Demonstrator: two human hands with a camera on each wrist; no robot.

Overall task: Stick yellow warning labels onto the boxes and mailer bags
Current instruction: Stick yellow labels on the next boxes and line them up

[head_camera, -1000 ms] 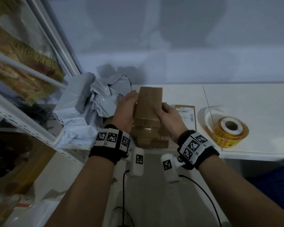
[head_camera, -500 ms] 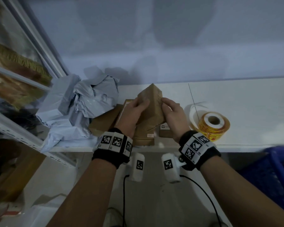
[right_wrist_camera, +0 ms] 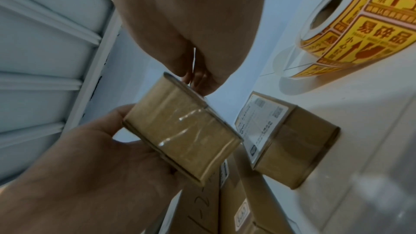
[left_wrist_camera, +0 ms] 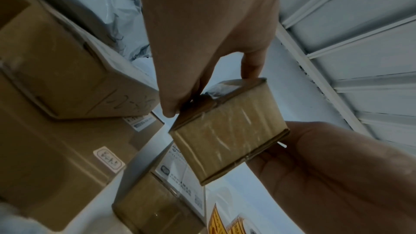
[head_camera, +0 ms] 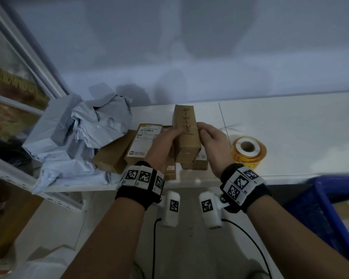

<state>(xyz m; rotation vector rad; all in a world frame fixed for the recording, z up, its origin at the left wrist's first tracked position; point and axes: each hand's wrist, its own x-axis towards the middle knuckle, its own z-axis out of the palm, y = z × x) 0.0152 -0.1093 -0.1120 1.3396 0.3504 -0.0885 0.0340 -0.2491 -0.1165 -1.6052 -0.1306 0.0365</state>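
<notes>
I hold a small brown cardboard box (head_camera: 186, 137) in both hands, lifted above the other boxes on the white table (head_camera: 300, 133). Its narrow side with black handwriting faces up. My left hand (head_camera: 169, 137) grips its left side, thumb on top. My right hand (head_camera: 205, 135) pinches its right edge. In the left wrist view the box (left_wrist_camera: 227, 131) shows a taped end between thumb and fingers (left_wrist_camera: 249, 67). The right wrist view shows the same box (right_wrist_camera: 184, 140). The roll of yellow warning labels (head_camera: 248, 153) lies just right of my right hand, also in the right wrist view (right_wrist_camera: 360, 24).
Several more cardboard boxes lie under and left of my hands, one with a white shipping label (head_camera: 143, 143). A heap of grey mailer bags (head_camera: 79, 137) fills the table's left end. A blue crate (head_camera: 318, 208) stands below right, and a metal rack (head_camera: 18, 174) at left.
The box has been lifted off the stack and turned from its broad face onto an edge, so the handwritten narrow side now faces up. Both hands kept hold of it.
</notes>
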